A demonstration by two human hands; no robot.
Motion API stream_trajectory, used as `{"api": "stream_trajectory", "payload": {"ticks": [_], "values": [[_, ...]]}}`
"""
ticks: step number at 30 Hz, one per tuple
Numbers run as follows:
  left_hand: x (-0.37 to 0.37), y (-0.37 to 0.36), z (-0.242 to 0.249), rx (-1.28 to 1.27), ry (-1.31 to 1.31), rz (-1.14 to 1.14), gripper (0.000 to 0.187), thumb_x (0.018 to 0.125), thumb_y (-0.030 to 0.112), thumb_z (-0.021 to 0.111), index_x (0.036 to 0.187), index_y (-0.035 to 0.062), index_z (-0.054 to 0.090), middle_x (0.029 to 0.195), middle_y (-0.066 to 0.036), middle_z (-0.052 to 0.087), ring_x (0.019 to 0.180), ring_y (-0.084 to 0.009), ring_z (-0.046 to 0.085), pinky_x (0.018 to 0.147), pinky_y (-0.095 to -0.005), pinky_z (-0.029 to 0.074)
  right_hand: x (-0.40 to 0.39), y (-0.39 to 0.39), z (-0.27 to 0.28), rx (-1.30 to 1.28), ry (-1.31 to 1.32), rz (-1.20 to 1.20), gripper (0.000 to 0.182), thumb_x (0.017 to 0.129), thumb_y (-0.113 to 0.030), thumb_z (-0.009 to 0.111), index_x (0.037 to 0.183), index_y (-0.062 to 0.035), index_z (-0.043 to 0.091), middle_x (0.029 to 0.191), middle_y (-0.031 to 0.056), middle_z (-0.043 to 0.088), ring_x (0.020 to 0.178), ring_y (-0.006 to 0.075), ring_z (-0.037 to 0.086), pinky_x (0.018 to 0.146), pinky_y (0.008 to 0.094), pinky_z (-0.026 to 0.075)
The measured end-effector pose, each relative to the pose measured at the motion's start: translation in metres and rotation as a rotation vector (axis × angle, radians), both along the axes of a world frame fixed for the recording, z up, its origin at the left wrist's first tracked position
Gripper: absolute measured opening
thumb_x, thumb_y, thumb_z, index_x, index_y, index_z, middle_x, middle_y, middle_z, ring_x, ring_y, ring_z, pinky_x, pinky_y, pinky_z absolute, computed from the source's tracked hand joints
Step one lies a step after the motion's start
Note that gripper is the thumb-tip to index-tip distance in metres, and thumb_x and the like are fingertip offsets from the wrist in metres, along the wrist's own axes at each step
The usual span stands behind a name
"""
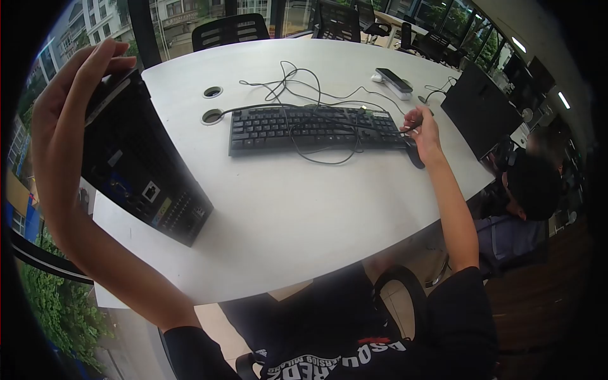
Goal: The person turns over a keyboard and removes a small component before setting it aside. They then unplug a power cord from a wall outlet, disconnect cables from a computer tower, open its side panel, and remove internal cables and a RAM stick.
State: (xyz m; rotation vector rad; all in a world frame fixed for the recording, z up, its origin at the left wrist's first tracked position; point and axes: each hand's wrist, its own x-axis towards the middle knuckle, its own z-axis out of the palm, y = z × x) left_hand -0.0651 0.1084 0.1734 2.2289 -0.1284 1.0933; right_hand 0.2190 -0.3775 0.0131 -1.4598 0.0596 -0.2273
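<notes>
A black computer tower (pixel 149 158) stands on the white table at the left, its port panel facing me. My left hand (pixel 76 88) is curled over the tower's top, fingers bent against it. My right hand (pixel 423 130) pinches a thin black cable (pixel 410 130) just past the right end of a black keyboard (pixel 310 132). Under that hand lies a black mouse (pixel 415 154), partly covered by it. Loose loops of cable (pixel 320 88) lie over the keyboard and behind it. The cable's end within my right fingers is hidden.
A phone (pixel 394 80) and a white earbud case (pixel 377 78) lie at the back right. A dark laptop or screen panel (pixel 482 107) stands at the right edge. Beyond it sits another person (pixel 529 190). Two cable holes (pixel 213 116) pierce the table. Chairs (pixel 231 30) stand behind.
</notes>
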Motion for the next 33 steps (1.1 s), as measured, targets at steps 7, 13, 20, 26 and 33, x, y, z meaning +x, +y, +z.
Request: {"api": "stream_trajectory", "payload": {"ticks": [7, 13, 20, 26, 33], "values": [[0.001, 0.004, 0.0, -0.018, -0.011, 0.006, 0.04, 0.106, 0.039, 0.053, 0.13, 0.0118, 0.07, 0.115, -0.012, 0.075, 0.096, -0.0191, 0.076, 0.085, -0.0319, 0.063, 0.017, -0.011, -0.005, -0.611, 0.189, 0.091, 0.038, 0.089, -0.044, 0.071, 0.086, -0.0066, 0.072, 0.074, -0.0008, 0.063, 0.066, 0.0069, 0.054, 0.059, 0.0255, 0.042], [0.001, 0.002, 0.0, -0.026, -0.017, 0.011, 0.04, 0.106, 0.04, 0.053, 0.129, 0.0124, 0.071, 0.115, -0.011, 0.075, 0.097, -0.0183, 0.076, 0.087, -0.031, 0.062, 0.026, -0.02, -0.026, -0.667, -0.061, 0.137, 0.032, 0.086, -0.035, 0.08, 0.094, -0.0046, 0.074, 0.086, 0.0028, 0.074, 0.076, 0.0106, 0.064, 0.068, 0.0262, 0.049], [0.004, 0.009, -0.003, 0.007, -0.044, 0.033, 0.041, 0.106, 0.041, 0.052, 0.129, 0.0136, 0.071, 0.118, -0.009, 0.075, 0.1, -0.0175, 0.075, 0.091, -0.0308, 0.061, -0.011, -0.004, -0.023, -0.965, -0.306, 0.15, 0.033, 0.084, -0.033, 0.082, 0.097, -0.0033, 0.074, 0.088, 0.0059, 0.075, 0.081, 0.0154, 0.068, 0.077, 0.0304, 0.053], [0.002, 0.011, -0.001, 0.061, -0.035, 0.038, 0.042, 0.106, 0.042, 0.049, 0.131, 0.0151, 0.07, 0.12, -0.009, 0.074, 0.105, -0.0176, 0.074, 0.096, -0.0317, 0.059, -0.06, 0.041, -0.029, -1.128, -0.584, 0.215, 0.04, 0.083, -0.034, 0.082, 0.108, -0.0047, 0.07, 0.108, 0.0074, 0.068, 0.101, 0.0223, 0.065, 0.086, 0.0367, 0.053], [0.0, 0.001, -0.001, 0.041, -0.038, 0.089, 0.043, 0.106, 0.043, 0.049, 0.13, 0.0142, 0.07, 0.12, -0.008, 0.074, 0.104, -0.0177, 0.074, 0.095, -0.0313, 0.059, -0.082, 0.066, -0.031, -1.252, -0.629, 0.185, 0.038, 0.081, -0.022, 0.08, 0.111, -0.0036, 0.067, 0.114, 0.0087, 0.065, 0.106, 0.0274, 0.065, 0.091, 0.0375, 0.053]]}}
